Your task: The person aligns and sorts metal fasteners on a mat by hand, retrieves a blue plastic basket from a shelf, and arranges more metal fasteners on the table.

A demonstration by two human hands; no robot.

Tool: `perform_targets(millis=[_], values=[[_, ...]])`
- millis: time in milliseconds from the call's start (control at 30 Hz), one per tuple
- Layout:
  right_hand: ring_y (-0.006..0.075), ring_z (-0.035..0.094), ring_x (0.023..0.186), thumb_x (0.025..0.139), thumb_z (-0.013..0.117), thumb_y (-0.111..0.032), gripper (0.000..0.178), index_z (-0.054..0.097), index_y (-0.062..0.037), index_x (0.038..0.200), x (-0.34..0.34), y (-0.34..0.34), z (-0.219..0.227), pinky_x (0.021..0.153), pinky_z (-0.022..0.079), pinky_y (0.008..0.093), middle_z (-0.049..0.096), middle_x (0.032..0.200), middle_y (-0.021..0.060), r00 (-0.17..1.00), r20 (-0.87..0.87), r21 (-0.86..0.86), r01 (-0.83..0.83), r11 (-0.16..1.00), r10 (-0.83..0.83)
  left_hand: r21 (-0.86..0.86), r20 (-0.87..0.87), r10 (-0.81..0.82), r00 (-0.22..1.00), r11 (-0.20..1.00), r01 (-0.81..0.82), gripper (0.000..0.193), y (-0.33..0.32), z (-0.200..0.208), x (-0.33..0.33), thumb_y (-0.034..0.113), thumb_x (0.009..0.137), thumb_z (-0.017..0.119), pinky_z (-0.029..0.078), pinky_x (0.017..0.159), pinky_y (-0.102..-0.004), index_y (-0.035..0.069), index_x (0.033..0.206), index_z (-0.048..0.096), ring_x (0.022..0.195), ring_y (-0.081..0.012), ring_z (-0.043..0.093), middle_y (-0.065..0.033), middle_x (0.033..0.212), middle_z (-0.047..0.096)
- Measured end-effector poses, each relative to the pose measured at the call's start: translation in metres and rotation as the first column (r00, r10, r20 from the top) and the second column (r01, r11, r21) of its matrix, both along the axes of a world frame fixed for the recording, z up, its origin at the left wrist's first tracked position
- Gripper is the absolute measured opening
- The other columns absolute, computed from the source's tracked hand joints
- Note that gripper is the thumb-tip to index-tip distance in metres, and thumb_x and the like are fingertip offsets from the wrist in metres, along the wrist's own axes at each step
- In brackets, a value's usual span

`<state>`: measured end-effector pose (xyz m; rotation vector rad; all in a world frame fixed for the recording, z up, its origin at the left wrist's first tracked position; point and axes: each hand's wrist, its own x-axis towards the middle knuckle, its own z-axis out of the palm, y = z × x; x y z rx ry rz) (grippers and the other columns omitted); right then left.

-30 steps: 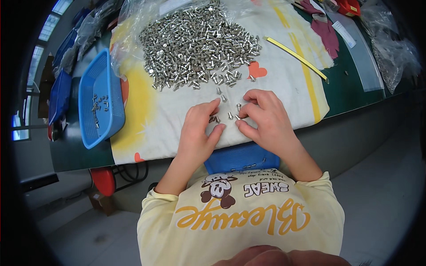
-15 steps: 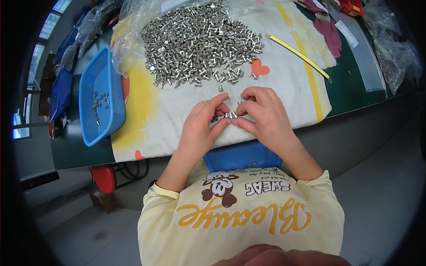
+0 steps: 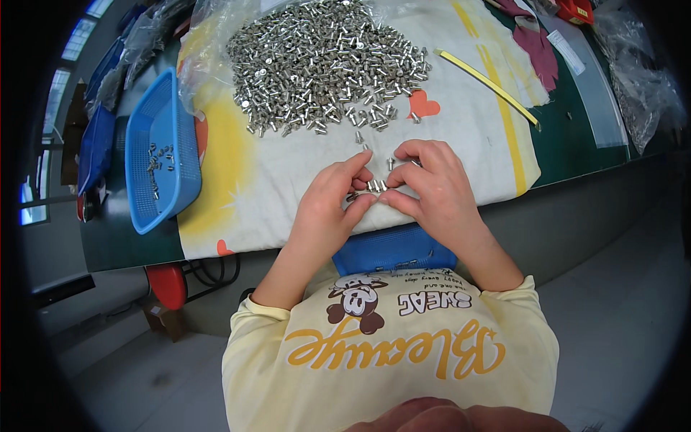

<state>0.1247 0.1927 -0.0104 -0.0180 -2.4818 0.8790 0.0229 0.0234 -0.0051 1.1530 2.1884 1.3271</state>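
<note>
A short row of small silver screws sits side by side between my two hands, just above the cloth near the table's front edge. My left hand is curled at the row's left end, its thumb and fingers closed on it; more metal shows under its fingers. At the right end, my right hand has its thumb against the row and its fingers curled, with a bit of metal by the fingertips. A loose screw stands between the hands, and another screw lies farther off.
A large heap of screws covers the far part of the cloth. On the left stands a light-blue basket with several screws. A darker blue tray is below the table edge. A yellow strip lies at right.
My right fingers have drawn slightly away to the right, uncovering a loose screw between the hands. The row of screws stays between them. The view has shifted slightly.
</note>
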Motion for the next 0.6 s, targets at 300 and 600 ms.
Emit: perform_targets(millis=[300,600], values=[[0.0280,0.054,0.101,0.069,0.077,-0.010,0.023,0.066,-0.0085,0.090,0.008,0.013,0.008,0.085,0.045,0.0406,0.057,0.106,0.0065,0.993,0.043,0.051,0.107,0.993,-0.109,-0.110,-0.354,0.001,0.935,0.993,-0.043,0.032,-0.018,0.003,-0.001,-0.004,0.074,0.073,0.050,0.074,-0.0293,0.004,0.105,0.066,0.085,-0.0191,0.058,-0.0079,0.099,0.059],[0.0272,0.054,0.098,0.068,0.077,-0.011,0.021,0.065,-0.0078,0.084,0.008,0.010,0.005,0.083,0.044,0.0402,0.057,0.102,0.0059,1.000,0.019,0.023,0.023,0.999,-0.023,-0.019,-0.084,0.092,0.992,0.995,-0.094,0.042,-0.007,0.002,-0.002,-0.006,0.076,0.072,0.049,0.075,-0.0254,0.003,0.115,0.062,0.084,-0.0141,0.058,-0.0063,0.097,0.060]])
